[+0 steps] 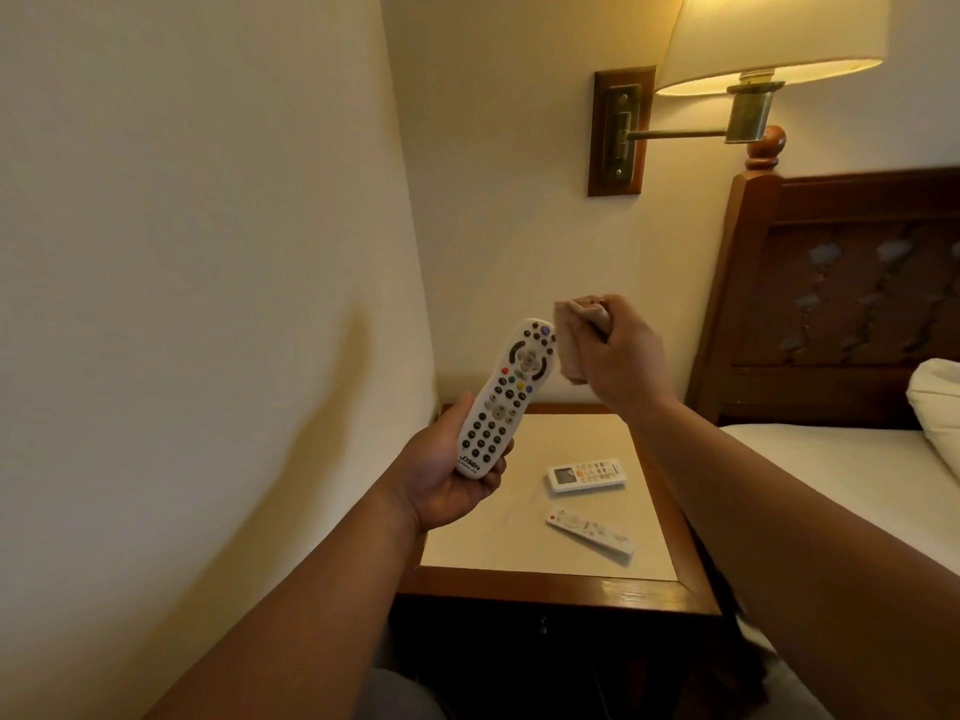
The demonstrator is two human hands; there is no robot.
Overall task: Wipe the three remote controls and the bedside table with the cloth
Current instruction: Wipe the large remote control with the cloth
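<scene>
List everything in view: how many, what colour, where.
bedside table: one, brown with pale top, in the room corner
big remote: one, white, held up left of centre
display remote: one, white, lying on table
slim remote: one, white, on table, nearer than display remote
cloth: one, tan, bunched beside big remote's top
wall lamp: one, brass, cream shade, lit, above table
bed: one, dark headboard, white sheet, right
pillow: one, white, right edge
left grip: one, bare hand, holds big remote
right grip: one, bare hand, holds cloth
</scene>
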